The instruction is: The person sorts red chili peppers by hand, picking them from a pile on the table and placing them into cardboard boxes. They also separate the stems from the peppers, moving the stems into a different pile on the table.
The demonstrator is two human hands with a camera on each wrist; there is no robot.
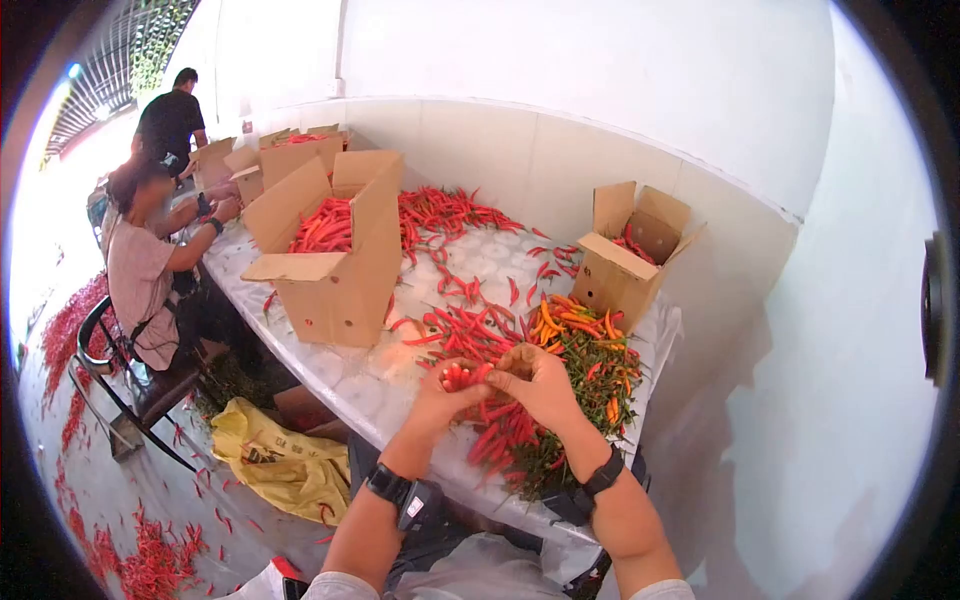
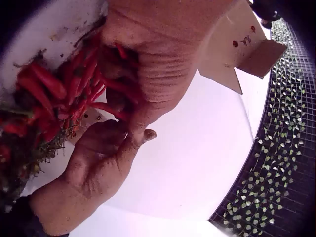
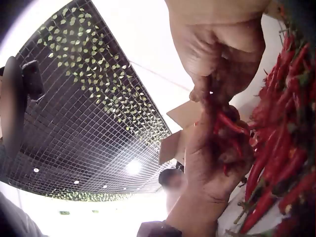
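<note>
Cupped in my left hand point(image 1: 438, 400) is a small bunch of red chili peppers point(image 1: 458, 377), their ends showing above the fingers. My right hand point(image 1: 540, 388) meets it from the right, thumb and fingers pinching a red chili pepper point(image 1: 482, 373) at the bunch. In the right wrist view, several red chilies point(image 3: 229, 131) lie across the left palm point(image 3: 205, 168), and the right fingers partly hide them. Just beneath both hands spreads a pile of red chilies point(image 1: 500, 430). A heap of orange and red chilies with green stems point(image 1: 600, 370) sits beside the right hand.
An open carton of red chilies point(image 1: 335, 300) stands left on the plastic-covered table point(image 1: 350, 385); a smaller carton point(image 1: 610, 275) stands at the back right. Two people work at the far left, one seated point(image 1: 150, 260). A yellow sack point(image 1: 280, 460) and scattered chilies point(image 1: 160, 550) lie on the floor.
</note>
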